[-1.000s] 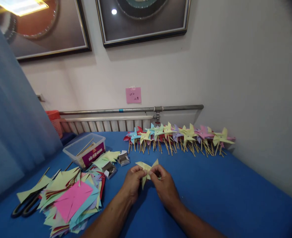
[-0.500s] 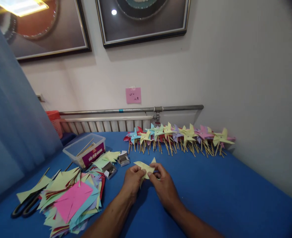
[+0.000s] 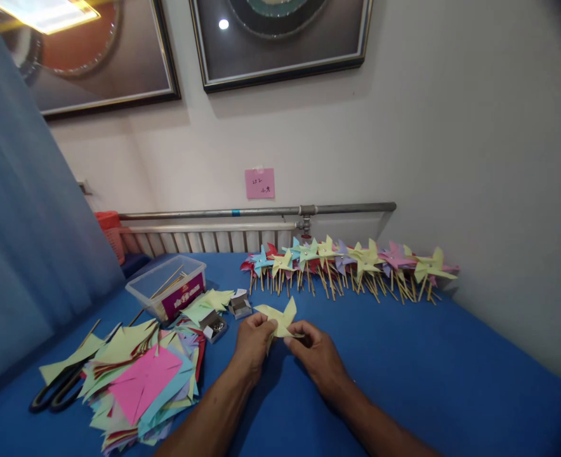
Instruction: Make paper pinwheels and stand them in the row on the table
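The yellow paper pinwheel (image 3: 277,315) sits to the right of the plastic box (image 3: 195,287) and nearer the person. The left hand (image 3: 252,343) pinches its left side; the right hand (image 3: 316,357) closes thumb and finger on its right corner. A loosened left pinch could let the folds spring open; too hard a right-hand pull could tear the paper.
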`<state>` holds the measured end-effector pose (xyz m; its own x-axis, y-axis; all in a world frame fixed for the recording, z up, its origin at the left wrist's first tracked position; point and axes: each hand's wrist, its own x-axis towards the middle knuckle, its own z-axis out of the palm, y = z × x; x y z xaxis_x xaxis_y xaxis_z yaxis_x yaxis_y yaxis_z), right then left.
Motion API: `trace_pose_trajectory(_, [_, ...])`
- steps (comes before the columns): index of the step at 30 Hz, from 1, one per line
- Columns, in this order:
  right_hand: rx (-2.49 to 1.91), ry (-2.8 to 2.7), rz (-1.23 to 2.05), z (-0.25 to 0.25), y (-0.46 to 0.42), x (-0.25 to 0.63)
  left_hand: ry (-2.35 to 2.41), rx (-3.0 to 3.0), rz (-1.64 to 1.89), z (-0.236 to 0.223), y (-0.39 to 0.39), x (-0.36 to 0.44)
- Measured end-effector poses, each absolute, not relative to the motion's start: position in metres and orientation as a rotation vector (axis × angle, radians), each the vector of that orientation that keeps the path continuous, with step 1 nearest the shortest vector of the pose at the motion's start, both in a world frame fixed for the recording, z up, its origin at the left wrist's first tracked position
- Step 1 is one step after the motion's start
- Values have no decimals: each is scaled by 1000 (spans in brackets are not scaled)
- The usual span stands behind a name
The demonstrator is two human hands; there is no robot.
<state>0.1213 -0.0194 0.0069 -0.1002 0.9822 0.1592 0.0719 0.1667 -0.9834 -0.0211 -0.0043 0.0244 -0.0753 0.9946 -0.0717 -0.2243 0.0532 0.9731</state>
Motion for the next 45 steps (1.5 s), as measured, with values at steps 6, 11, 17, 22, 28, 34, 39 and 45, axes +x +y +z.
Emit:
trace_pose_trajectory(6, [-1203, -1451, 1031, 10, -20, 121, 1168, 1019, 1321, 19, -3, -19])
trace_pose_trajectory(11, [-1193, -1421, 1018, 7, -18, 120, 1154, 1019, 1329, 16, -4, -17])
trace_pose_trajectory(17, [-1157, -1351, 1121, 0, -13, 122, 1147, 1009, 1303, 17, -6, -17])
trace_pose_trajectory(22, [-1088, -1207, 1140, -3, -6, 124, 1160, 1013, 1281, 17, -5, -18])
trace_pose_trajectory(28, [-930, -1077, 1373, 5, -10, 124, 1141, 1047, 1247, 16, -5, -17])
trace_pose_trajectory(34, [-973, -1094, 1334, 0, -9, 123, 1154, 1120, 1221, 15, -6, -12])
trace_pose_trajectory(39, [-1084, -1127, 1251, -10, -3, 125, 1156, 1076, 1208, 14, -7, -9])
trace_pose_trajectory(45, [-1105, -1165, 1248, -7, -3, 125, 1157, 1046, 1223, 14, -6, -11])
